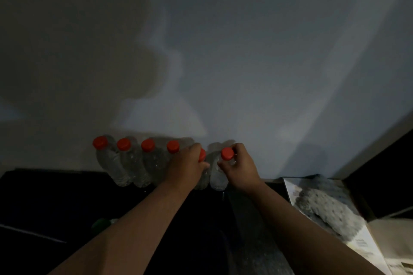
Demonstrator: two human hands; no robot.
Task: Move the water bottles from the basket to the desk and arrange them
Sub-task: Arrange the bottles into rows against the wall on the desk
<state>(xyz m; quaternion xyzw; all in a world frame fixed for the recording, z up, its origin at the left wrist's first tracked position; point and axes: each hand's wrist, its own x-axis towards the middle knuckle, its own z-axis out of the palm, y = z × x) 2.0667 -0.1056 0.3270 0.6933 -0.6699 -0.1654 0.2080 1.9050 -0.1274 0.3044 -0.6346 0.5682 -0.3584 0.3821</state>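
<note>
I count six red-capped water bottles [131,163] upright in a row on the dark tabletop [55,196], backed against the wall [245,73]. The four on the left stand unattended, touching or nearly so. The left hand [186,163] curls round the fifth bottle [204,176] at its shoulder. The right hand [240,166] pinches the sixth bottle [218,177] just under its cap. The basket is out of view, so I cannot confirm it is emptied. I judge the task late: final alignment of these two. A printed sheet [324,203] lies at right.
</note>
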